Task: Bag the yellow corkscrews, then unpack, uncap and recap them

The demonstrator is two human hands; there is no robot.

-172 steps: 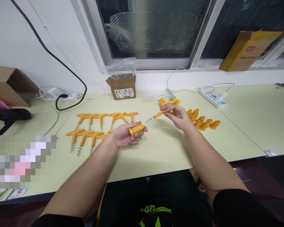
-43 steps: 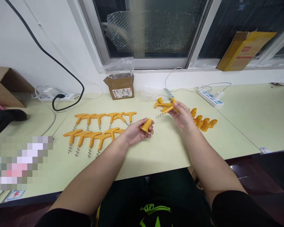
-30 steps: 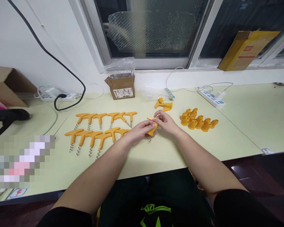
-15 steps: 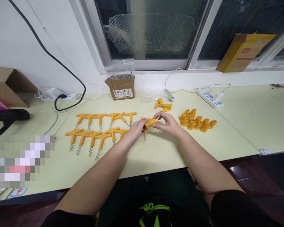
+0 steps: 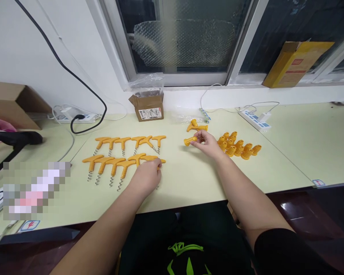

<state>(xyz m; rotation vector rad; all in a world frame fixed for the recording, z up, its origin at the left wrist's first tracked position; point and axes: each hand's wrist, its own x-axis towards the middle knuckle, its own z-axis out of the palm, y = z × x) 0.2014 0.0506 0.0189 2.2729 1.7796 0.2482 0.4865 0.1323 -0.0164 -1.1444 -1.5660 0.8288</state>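
Observation:
My left hand (image 5: pixel 148 172) is closed on the handle of a yellow corkscrew (image 5: pixel 162 161), at the right end of the front row; its spiral tip shows below my fingers. Beside it lie more corkscrews (image 5: pixel 123 168) with T-shaped handles and bare metal spirals, and a second row of corkscrews (image 5: pixel 123 143) lies behind. My right hand (image 5: pixel 206 143) pinches a hollow yellow sleeve (image 5: pixel 189 141) with a flared end, held above the table. Several similar sleeves (image 5: pixel 239 148) stand grouped to the right of that hand.
A few yellow corkscrew parts (image 5: pixel 197 126) lie behind my right hand, near a clear plastic bag (image 5: pixel 183 116). An open cardboard box (image 5: pixel 149 108) stands against the wall. Power strips (image 5: pixel 255 120) with cables lie right and left on the pale table (image 5: pixel 206 183).
The corkscrew and sleeve, together between my hands before, are now apart. My left hand has carried the corkscrew left to the front row; my right hand keeps the sleeve. One yellow piece has left the back pile.

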